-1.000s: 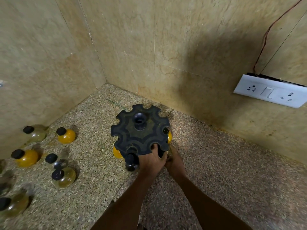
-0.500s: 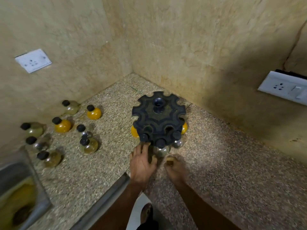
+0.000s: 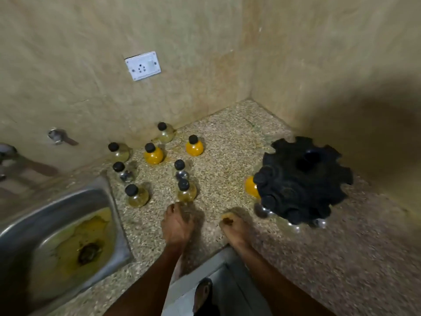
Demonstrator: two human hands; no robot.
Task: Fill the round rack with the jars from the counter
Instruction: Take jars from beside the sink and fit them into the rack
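Head view: the left hand (image 3: 176,224) reaches over the desk (image 3: 227,156) just short of the nearest jar (image 3: 186,192), its grip loose and holding nothing; the right hand (image 3: 234,228) is curled, empty. Eight jars stand left of the round rack (image 3: 303,179), near the sink (image 3: 68,236).

Bare counter (image 3: 218,179) between jars (image 3: 186,190), rack (image 3: 303,181)

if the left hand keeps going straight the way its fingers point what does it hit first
Most likely the pale yellow jar with a black cap, standing just beyond the left hand. The fingertips look almost at its base, though depth is hard to judge from this single view.
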